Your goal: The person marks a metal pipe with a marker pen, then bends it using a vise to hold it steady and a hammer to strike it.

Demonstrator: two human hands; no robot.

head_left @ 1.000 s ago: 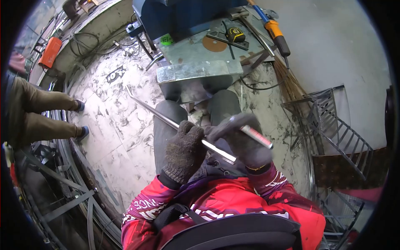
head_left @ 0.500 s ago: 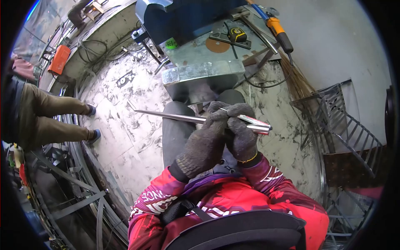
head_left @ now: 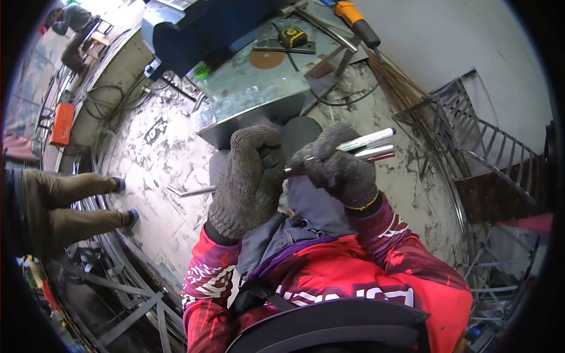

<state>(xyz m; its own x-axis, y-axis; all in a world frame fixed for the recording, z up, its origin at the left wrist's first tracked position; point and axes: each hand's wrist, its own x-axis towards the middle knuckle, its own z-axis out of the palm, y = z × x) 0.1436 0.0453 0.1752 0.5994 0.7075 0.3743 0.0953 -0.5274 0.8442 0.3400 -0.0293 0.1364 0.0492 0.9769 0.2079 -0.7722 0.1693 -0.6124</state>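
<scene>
My left hand (head_left: 250, 182), in a dark knitted glove, is closed with a small dark cylindrical piece (head_left: 269, 160), like a pen cap, between thumb and fingers. A thin metal rod (head_left: 198, 191) with a bent tip sticks out to the left from behind this hand; whether the hand grips it is hidden. My right hand (head_left: 341, 167), gloved too, is closed around slim silver-white pens (head_left: 368, 140) with red on one; their ends point right. A short thin tip (head_left: 288, 170) shows between the two hands, which are apart above my lap.
A metal-topped table (head_left: 229, 109) ahead bears a tape measure (head_left: 292, 37), a brown disc (head_left: 266, 59), a square and a blue machine (head_left: 206, 35). A power tool (head_left: 356, 22) lies at its right. A co-worker's legs (head_left: 82, 203) stand left. Metal frames (head_left: 488, 135) lean right.
My hands have moved apart, the left going left and the right slightly right. The dark piece now shows in my left hand. The view has shifted, and another person appears at top left.
</scene>
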